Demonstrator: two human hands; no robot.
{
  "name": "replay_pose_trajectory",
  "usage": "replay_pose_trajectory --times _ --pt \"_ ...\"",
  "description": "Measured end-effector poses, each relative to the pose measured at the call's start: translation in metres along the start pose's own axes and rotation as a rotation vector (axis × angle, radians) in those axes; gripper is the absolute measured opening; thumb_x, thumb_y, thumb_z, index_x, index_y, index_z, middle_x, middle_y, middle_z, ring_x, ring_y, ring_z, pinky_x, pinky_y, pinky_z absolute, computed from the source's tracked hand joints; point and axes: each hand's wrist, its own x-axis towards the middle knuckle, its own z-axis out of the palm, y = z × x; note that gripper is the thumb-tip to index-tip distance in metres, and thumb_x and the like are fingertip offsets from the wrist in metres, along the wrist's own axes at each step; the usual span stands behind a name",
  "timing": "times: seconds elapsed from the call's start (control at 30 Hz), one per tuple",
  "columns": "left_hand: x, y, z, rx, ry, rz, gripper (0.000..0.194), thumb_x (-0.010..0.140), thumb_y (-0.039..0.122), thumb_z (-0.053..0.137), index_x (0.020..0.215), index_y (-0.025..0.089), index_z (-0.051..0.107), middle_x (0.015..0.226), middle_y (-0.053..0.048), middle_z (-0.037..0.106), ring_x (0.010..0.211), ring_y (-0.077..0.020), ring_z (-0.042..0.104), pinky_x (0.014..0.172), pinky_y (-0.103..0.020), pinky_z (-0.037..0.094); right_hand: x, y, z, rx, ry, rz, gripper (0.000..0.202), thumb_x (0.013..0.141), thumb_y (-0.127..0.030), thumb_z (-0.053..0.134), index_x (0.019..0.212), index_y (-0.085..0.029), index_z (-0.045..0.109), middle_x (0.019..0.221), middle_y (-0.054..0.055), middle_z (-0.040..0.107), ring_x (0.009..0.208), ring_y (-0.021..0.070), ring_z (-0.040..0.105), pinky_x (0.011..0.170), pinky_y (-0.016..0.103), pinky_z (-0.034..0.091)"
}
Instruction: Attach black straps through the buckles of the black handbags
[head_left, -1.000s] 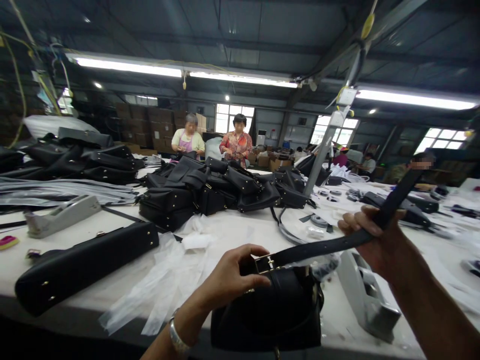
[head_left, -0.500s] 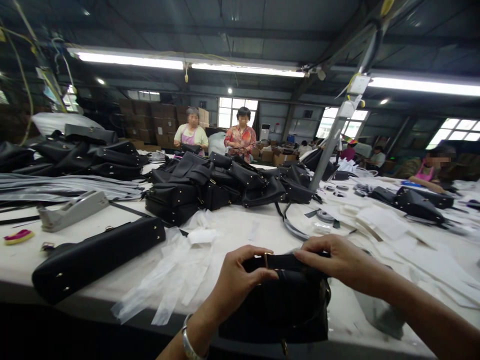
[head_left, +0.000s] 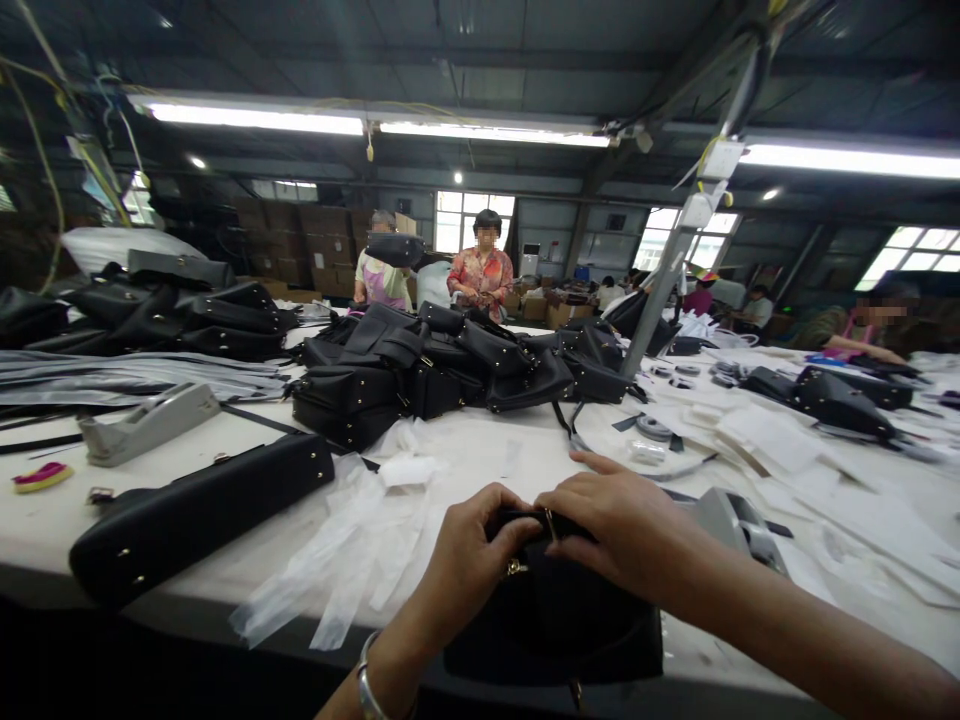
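A black handbag (head_left: 555, 630) with gold fittings lies at the table's front edge, under both hands. My left hand (head_left: 461, 555) pinches the handbag's black strap between thumb and fingers. My right hand (head_left: 619, 515) closes from the other side on a gold buckle (head_left: 551, 526) on that strap, its fingertips almost meeting the left ones. Below the left thumb a small gold fitting (head_left: 516, 567) shows on the bag. The right hand and forearm hide part of the bag's top.
Another black bag (head_left: 202, 515) lies to the left, beside crumpled clear plastic strips (head_left: 352, 550). Behind them are a grey tape dispenser (head_left: 150, 425) and a heap of black bags (head_left: 450, 365). A second dispenser (head_left: 739, 525) stands past my right wrist. Coworkers stand across the table.
My right hand has slid left along the strap to the buckle, close to my left hand. The grey dispenser at right now stands upright into view. A coworker has lifted a black bag.
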Motion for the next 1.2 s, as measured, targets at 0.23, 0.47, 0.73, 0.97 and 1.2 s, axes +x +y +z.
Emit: replay_pose_trajectory --times 0.23,0.47,0.73,0.97,1.2 --pt "-0.015 -0.032 -0.064 -0.080 0.187 -0.168 0.027 0.078 0.041 0.075 0.077 0.016 0.065 0.076 -0.002 0.070 0.074 -0.0175 0.062 0.068 -0.024 0.043 -0.002 0.017 -0.008 -0.036 -0.025 0.104 0.012 0.085 -0.036 0.068 0.087 -0.025 0.073 0.079 0.006 0.074 0.083 0.0264 0.069 0.079 0.036 0.049" --pt "-0.040 -0.066 -0.098 -0.159 0.439 -0.260 0.035 0.070 0.045 0.082 0.074 0.015 0.066 0.069 -0.002 0.069 0.073 -0.0171 0.064 0.070 -0.024 0.046 0.000 0.021 -0.002 0.108 -0.046 0.171 0.015 0.085 -0.037 0.065 0.092 -0.027 0.075 0.080 0.005 0.075 0.075 0.0244 0.069 0.065 0.030 0.044" --pt "-0.038 -0.069 -0.107 -0.660 0.703 -0.282 0.041 0.058 0.035 0.092 0.082 0.015 0.065 0.072 0.005 0.064 0.063 -0.0062 0.062 0.060 -0.013 0.051 0.001 0.030 -0.003 0.354 -0.055 0.138 0.025 0.087 -0.036 0.064 0.107 -0.026 0.074 0.103 0.006 0.078 0.094 0.0275 0.071 0.083 0.037 0.052" --pt "-0.007 -0.002 -0.050 -0.634 0.434 0.001 0.025 0.080 0.036 0.079 0.084 0.016 0.063 0.082 0.003 0.066 0.067 -0.0075 0.064 0.068 -0.018 0.053 0.024 -0.011 -0.031 0.808 -0.139 0.007 0.051 0.089 -0.046 0.064 0.137 -0.028 0.058 0.119 0.004 0.073 0.109 0.0245 0.067 0.097 0.036 0.049" --pt "-0.008 -0.005 -0.031 -0.135 0.182 0.058 0.042 0.080 0.035 0.077 0.117 0.021 0.063 0.107 -0.006 0.070 0.081 -0.0156 0.064 0.067 -0.024 0.051 0.025 -0.003 -0.044 1.189 0.129 0.203 0.034 0.081 -0.051 0.073 0.085 -0.017 0.069 0.067 -0.001 0.061 0.059 0.0108 0.055 0.056 0.022 0.047"
